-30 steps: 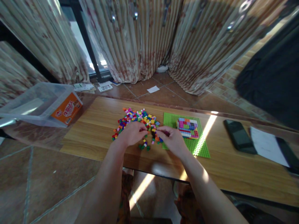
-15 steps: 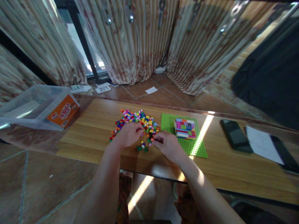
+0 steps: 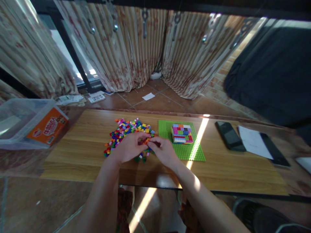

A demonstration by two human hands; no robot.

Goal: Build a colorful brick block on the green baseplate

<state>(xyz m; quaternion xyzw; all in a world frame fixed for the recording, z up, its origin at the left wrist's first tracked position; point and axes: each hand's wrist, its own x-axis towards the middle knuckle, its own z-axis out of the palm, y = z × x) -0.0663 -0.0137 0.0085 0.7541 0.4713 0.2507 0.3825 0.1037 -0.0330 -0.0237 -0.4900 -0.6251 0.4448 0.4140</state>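
A heap of small coloured bricks (image 3: 126,127) lies on the wooden table (image 3: 80,145). My left hand (image 3: 128,147) rests at the heap's near edge, fingers curled and pinched on small bricks. My right hand (image 3: 164,150) meets it from the right, fingertips pinched together against the left fingers, around an orange piece (image 3: 145,140). To the right lies a green baseplate (image 3: 188,150) carrying a low block of mixed-colour bricks (image 3: 181,133).
A clear plastic box (image 3: 21,124) with an orange label sits at the table's left end. A black phone (image 3: 229,136), a white sheet (image 3: 252,142) and another dark device lie at the right. Curtains hang behind; a dark cloth hangs at the right.
Both hands have drawn together over the heap's near edge, fingertips now touching. The view has shifted, so everything sits further left in the frame.
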